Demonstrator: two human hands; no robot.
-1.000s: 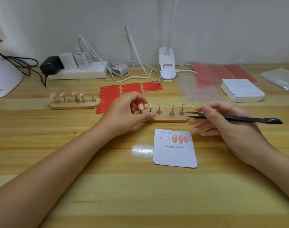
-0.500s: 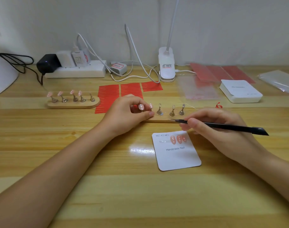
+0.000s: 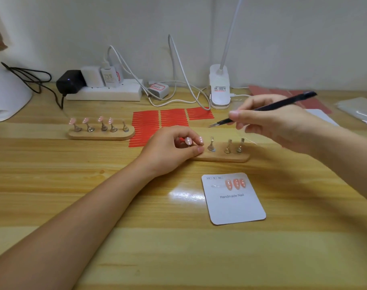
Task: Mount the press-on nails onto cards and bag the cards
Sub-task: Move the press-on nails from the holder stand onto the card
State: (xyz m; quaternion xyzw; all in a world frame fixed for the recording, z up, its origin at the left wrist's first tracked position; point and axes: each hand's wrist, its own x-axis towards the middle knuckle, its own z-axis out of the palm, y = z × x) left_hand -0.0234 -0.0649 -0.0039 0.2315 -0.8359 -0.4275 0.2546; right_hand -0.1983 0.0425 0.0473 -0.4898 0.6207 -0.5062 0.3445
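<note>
A white card [image 3: 236,206] printed "Handmade Nail" lies on the table with three pink nails [image 3: 236,183] stuck along its top. Behind it a wooden stand [image 3: 222,158] carries metal pegs; the two leftmost still bear pink nails [image 3: 194,140], the other three are bare. My left hand [image 3: 170,151] curls over the stand's left end, thumb and fingers around the peg of the leftmost nail. My right hand [image 3: 268,124] is raised above the stand's right side and grips black tweezers [image 3: 262,109], whose tip points left and carries nothing.
A second wooden stand [image 3: 102,133] with several pink nails sits at the left. Red adhesive strips [image 3: 159,124] lie behind the hands. At the back stand a power strip [image 3: 105,93] with chargers, cables and a white clip lamp [image 3: 219,88]. Clear bags [image 3: 358,109] lie at the right.
My right hand has lifted the tweezers from the table edge by the card up and back above the stand. The left hand stays on the stand's left end.
</note>
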